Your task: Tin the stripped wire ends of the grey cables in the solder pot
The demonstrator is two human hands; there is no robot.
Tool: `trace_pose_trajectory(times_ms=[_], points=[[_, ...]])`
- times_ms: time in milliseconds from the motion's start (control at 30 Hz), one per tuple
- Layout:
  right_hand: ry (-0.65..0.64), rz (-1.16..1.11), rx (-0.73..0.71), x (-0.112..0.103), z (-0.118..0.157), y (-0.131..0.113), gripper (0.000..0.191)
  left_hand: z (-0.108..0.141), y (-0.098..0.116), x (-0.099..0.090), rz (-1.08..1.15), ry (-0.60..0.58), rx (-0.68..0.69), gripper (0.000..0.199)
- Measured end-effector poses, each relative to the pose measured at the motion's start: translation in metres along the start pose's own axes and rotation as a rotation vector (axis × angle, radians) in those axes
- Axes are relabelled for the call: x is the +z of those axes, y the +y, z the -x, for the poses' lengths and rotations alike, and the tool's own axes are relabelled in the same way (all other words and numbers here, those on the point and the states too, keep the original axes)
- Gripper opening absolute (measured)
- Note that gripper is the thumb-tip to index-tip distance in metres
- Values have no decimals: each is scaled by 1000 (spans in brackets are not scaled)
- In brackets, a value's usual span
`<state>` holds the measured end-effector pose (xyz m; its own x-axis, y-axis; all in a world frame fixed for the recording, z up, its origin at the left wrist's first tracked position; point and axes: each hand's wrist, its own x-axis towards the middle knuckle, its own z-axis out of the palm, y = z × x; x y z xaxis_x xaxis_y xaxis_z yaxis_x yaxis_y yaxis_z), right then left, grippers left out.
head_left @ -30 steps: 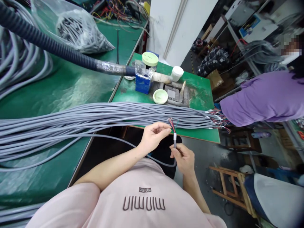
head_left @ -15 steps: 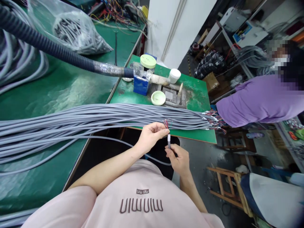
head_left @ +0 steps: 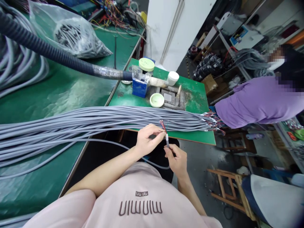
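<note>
Green counters (head_left: 71, 91) carry a long bundle of grey cables (head_left: 118, 118), its far ends (head_left: 212, 120) already bared to coloured wires. One cable (head_left: 167, 144) stands upright between the hands: left fingers (head_left: 156, 133) pinch near its bared wires (head_left: 162, 126), right fingers (head_left: 171, 152) close around it below a white sleeve (head_left: 167, 137).

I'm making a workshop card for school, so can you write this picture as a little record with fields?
Left: left hand pinching thin red and blue wires
Right: right hand gripping a round grey cable below a white sleeve
Beside: long bundle of grey cables lying across a green workbench
Also there: square blue box, round pale-green lid
Co-worker: person in a purple top
</note>
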<state>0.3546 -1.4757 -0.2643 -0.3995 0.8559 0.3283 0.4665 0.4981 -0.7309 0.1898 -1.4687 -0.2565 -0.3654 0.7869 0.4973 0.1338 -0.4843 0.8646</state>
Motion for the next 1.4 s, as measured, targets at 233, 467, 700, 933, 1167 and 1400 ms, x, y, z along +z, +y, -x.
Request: trace_pose_trajectory(times_ms=[233, 467, 700, 933, 1167, 1400], points=[[-10, 107, -91, 4, -3, -1, 20, -3, -2, 3, 252, 64, -377, 19], [-40, 272, -232, -1, -4, 9, 18, -11, -3, -3, 315, -75, -566, 22], [-82, 171, -161, -5, -6, 11, 22, -19, 0, -7, 231, -166, -436, 27], [-437, -1062, 449, -5, -22, 11, 48, 3, -6, -1, -176, -177, 447, 3], [-144, -1144, 480, 6, -35, 6, 31, 20, -9, 15, 12, -170, 194, 7], [116, -815, 193, 10, -42, 4, 16, 17, -7, 21, 592, -120, -407, 22]])
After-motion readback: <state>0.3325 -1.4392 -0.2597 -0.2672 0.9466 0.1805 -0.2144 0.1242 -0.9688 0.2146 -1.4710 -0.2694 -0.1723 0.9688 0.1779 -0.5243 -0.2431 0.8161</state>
